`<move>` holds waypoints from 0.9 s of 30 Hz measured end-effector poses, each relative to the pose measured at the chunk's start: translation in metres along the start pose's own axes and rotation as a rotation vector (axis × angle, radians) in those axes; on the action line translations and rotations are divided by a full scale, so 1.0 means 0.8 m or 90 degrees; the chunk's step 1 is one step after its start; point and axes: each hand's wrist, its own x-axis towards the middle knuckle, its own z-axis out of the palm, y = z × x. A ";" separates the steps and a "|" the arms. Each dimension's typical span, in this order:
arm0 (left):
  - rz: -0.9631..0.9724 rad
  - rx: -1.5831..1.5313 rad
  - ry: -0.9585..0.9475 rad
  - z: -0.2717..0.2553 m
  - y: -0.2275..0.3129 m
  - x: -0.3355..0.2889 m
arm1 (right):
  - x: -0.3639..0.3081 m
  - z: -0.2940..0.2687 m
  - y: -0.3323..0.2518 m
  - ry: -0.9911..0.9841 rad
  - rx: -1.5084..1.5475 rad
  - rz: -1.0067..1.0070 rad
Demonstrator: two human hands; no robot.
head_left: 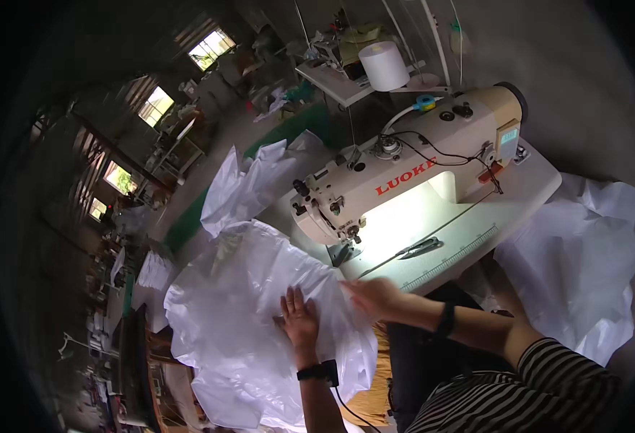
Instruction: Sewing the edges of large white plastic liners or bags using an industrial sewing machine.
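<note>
- White sheet point(238, 317): spread left of the sewing machine point(404, 162), edge near its needle end point(350, 234).
- Left hand point(301, 321): flat on the sheet, fingers extended, gripping nothing.
- Right hand point(375, 297): by the sheet's edge, just this side of the machine; blurred, so I cannot tell whether it pinches anything.
- Uneven palm pressure could pucker the sheet (it looks slick and wrinkled already).
- Dragged over the machine's bed, it might snag on the snips point(422, 248).

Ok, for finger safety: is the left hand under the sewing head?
No, the left hand lies on white sheeting, apart from the sewing machine.
</note>
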 end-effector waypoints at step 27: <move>0.035 -0.007 0.113 0.008 -0.029 -0.051 | 0.066 0.051 0.062 0.182 -0.268 -0.017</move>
